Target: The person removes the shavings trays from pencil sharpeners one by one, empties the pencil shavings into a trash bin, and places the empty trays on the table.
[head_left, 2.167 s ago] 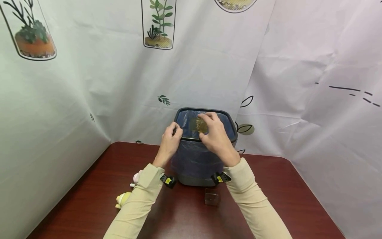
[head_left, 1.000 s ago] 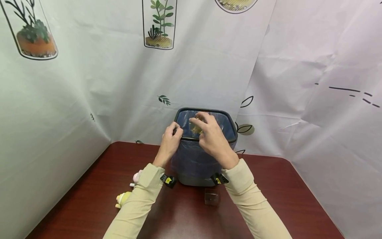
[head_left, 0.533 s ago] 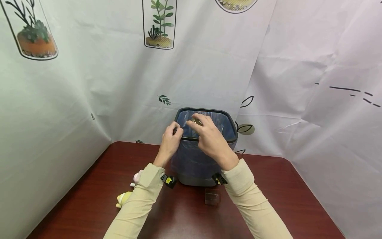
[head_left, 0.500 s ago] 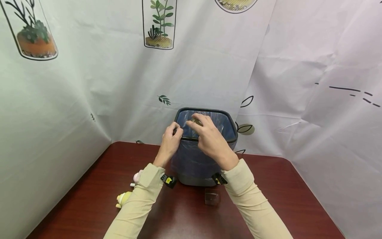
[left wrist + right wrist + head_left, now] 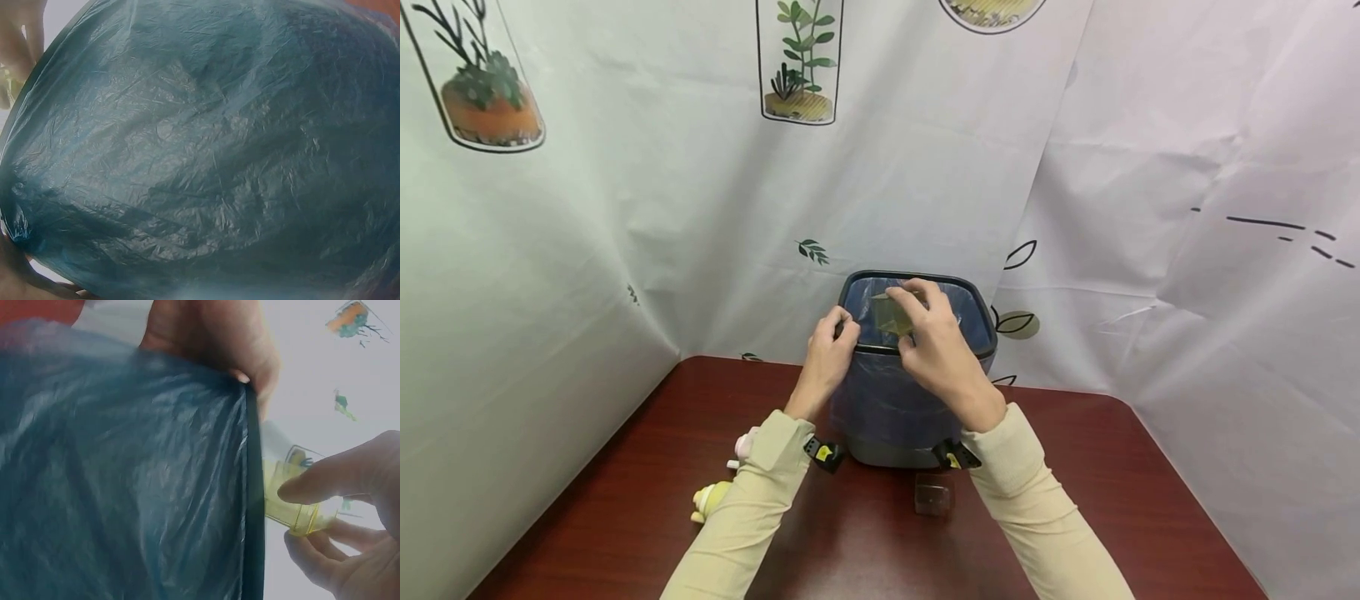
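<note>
My left hand (image 5: pixel 829 354) grips the near left corner of the rim of a trash bin (image 5: pixel 891 457) lined with a thin blue bag (image 5: pixel 891 396). Over the bin's mouth, my right hand (image 5: pixel 938 350) pinches a small clear yellowish plastic box (image 5: pixel 891 317) between thumb and fingers. In the right wrist view the box (image 5: pixel 290 494) is beside the bin's dark rim (image 5: pixel 253 487), and I cannot tell whether anything is inside it. The bag's side (image 5: pixel 200 137) fills most of the left wrist view.
Another small clear box (image 5: pixel 933 495) stands on the red-brown table (image 5: pixel 1075 500) in front of the bin. A yellow figure (image 5: pixel 709 500) and a pink one (image 5: pixel 746 443) are partly hidden by the left sleeve. White patterned cloth hangs behind and at both sides.
My right hand first turned the box over leftward and down, then tipped it partly back up. Golden grainy matter visible in it earlier no longer shows. My left hand has kept its place.
</note>
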Motion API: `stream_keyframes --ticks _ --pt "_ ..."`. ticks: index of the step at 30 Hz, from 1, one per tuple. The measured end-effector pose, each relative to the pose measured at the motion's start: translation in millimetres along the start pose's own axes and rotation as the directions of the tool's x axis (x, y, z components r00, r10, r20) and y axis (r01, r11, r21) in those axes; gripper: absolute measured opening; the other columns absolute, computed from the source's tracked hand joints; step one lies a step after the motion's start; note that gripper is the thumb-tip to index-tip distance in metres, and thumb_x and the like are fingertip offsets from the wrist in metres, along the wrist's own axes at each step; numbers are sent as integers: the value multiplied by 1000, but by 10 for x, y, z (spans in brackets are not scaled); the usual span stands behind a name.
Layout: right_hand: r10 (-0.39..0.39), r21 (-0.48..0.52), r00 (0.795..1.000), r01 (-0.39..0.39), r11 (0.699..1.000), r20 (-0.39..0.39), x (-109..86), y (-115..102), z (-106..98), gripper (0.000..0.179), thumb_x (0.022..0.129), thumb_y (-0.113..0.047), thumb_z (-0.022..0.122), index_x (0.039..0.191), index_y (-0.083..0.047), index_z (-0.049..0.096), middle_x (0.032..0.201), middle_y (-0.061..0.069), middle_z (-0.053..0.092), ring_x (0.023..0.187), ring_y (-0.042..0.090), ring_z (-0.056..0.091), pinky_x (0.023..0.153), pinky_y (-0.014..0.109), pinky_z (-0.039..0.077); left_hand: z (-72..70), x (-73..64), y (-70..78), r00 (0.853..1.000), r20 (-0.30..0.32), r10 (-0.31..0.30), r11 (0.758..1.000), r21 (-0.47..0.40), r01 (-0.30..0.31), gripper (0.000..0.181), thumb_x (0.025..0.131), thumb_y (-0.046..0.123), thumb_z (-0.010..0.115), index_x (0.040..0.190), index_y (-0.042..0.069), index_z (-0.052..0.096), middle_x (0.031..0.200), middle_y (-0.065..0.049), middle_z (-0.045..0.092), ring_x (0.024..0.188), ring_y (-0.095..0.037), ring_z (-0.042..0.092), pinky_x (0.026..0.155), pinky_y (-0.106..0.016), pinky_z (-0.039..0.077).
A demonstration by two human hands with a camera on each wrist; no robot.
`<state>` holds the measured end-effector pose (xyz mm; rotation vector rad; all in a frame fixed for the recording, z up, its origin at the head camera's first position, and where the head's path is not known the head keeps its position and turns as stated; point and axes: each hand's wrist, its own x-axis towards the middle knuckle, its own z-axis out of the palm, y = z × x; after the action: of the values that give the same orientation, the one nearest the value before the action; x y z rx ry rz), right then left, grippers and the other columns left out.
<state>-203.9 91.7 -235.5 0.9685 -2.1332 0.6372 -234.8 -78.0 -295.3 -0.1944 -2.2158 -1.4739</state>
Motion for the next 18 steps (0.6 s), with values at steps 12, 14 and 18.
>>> stream_keyframes --ticks 12,14,18 --pt "269 214 963 -260 942 -15 -91 -78 -98 54 74 -1 66 126 -10 53 120 12 46 102 25 55 78 36 51 -6 -5 -5 1000 -3 6 1000 7 -6 16 86 27 39 77 15 40 69 -4 37 59 -23 35 59 -34 32" --pt "330 266 944 -324 908 26 -104 -84 -115 54 74 -5 69 125 -13 54 118 10 48 104 25 55 79 35 51 -8 -3 -4 1000 2 11 1000 4 -11 16 87 27 39 77 15 40 67 -4 36 57 -24 34 58 -34 32" --pt "409 386 906 -418 822 110 -126 -82 -133 56 73 -11 73 125 -13 54 116 8 50 105 27 58 79 33 51 -8 -3 -6 1000 3 15 1000 2 -15 17 87 27 39 76 15 41 66 -4 36 57 -24 34 58 -34 32"
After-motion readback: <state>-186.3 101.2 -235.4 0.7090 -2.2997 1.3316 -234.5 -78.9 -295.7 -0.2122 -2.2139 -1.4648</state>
